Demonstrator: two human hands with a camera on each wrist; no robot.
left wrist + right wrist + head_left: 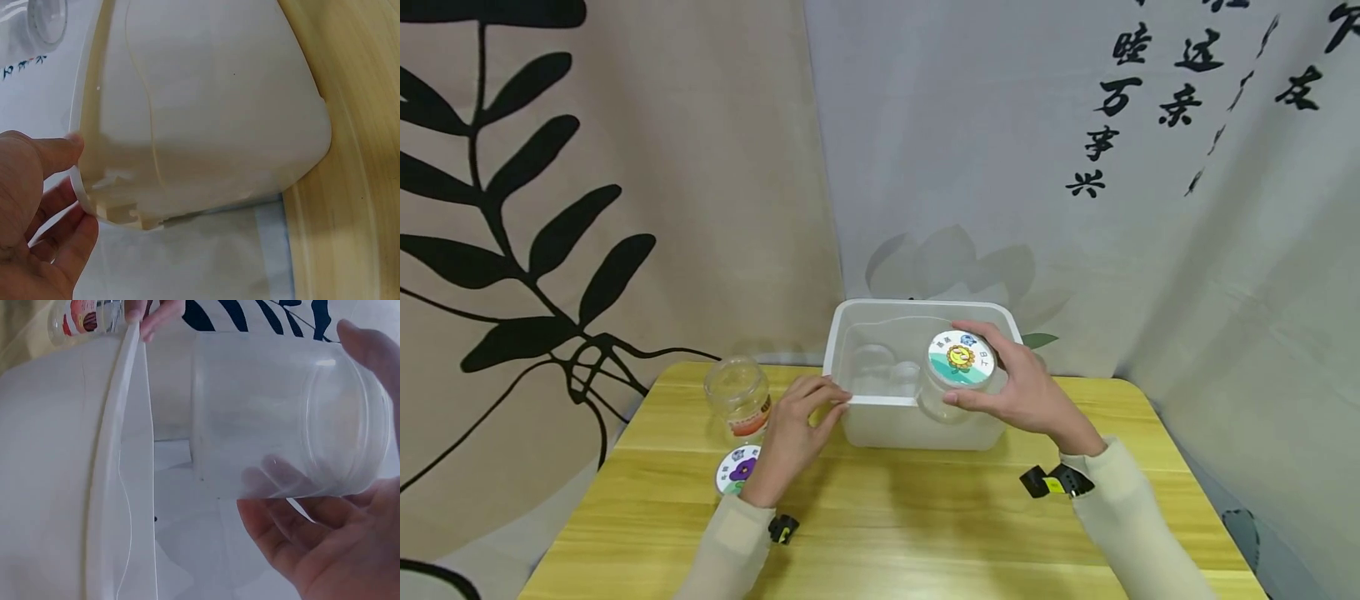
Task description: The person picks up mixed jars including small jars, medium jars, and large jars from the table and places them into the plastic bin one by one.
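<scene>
My right hand [1026,387] holds a clear plastic jar [256,419] with a sunflower-printed lid [961,358] over the front right part of a white plastic bin [917,429]. In the right wrist view, the thumb and fingers lie on opposite sides of the jar near its lid end. The bin's front left corner is pinched by my left hand [797,429], thumb and fingers on either side of the rim [76,112]. Faint round shapes show inside the bin; what they are I cannot tell.
To the bin's left stands another clear jar [737,392], its top uncovered, with a red label. Near it lies a round lid [737,468] with a purple flower, partly behind my left wrist. A printed curtain [940,150] hangs behind the wooden table [925,525].
</scene>
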